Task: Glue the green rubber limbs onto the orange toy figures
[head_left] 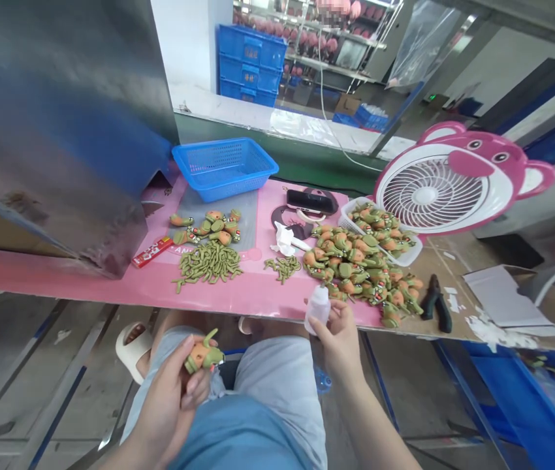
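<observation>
Over my lap, my left hand (179, 385) is closed around a small green and orange toy figure (203, 353), one thin green piece sticking up from it. At the table's front edge my right hand (339, 333) grips a translucent white squeeze bottle (317, 308), its nozzle pointing up. Just behind the bottle lies a big heap of similar toy figures (356, 261). A pile of small green curved pieces (209, 262) sits left of centre, with a smaller cluster of green pieces (283, 267) to its right. Several more toy figures (209, 225) lie behind the larger pile.
A blue basket (228, 171) stands at the back, near a phone (311, 202) and crumpled tissue (284, 239). A white basket (407, 256) holds more figures beside a pink fan (434, 189). Black-handled pliers (437, 305) lie right; a metal cabinet (62, 130) blocks the left.
</observation>
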The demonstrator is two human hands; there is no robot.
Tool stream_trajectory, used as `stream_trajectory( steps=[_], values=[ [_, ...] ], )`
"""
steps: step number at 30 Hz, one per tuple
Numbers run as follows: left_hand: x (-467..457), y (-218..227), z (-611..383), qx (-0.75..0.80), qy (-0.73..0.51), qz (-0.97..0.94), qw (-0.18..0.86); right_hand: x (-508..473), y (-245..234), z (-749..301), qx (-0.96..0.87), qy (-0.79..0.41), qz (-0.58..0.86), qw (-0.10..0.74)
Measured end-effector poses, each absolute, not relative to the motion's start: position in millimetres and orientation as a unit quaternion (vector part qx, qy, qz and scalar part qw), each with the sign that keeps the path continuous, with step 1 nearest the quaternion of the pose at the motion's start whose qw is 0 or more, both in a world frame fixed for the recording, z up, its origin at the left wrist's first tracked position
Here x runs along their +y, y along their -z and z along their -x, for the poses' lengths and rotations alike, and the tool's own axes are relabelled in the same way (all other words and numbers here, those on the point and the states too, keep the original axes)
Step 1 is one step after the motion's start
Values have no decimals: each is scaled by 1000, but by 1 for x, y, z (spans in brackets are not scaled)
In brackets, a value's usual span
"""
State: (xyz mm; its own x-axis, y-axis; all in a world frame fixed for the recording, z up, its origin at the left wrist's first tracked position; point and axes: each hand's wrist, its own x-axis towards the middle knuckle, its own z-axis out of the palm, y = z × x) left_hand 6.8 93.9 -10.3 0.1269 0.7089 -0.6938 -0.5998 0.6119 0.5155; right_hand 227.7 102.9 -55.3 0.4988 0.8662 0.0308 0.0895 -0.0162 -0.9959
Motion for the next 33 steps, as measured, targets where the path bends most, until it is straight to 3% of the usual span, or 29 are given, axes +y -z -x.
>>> stream_trajectory(
  steps=[8, 15, 20, 25, 33],
  values=[
    [90, 11, -5, 494, -445, -41, 746, 147, 63, -227, -421, -279, 638, 582],
    [89, 4, -10, 496, -425, -85, 752, 235, 44, -194, -551, -251, 610, 510],
    [86, 3, -9, 482, -425, -91, 761, 288, 49, -195, -602, -201, 653, 413],
    [81, 6, 0, 489, -429, -73, 756, 264, 39, -205, -672, -143, 657, 310],
    [85, 31, 6, 400, -380, -116, 826, 211, 24, -211, -808, -50, 587, 21]
  ],
)
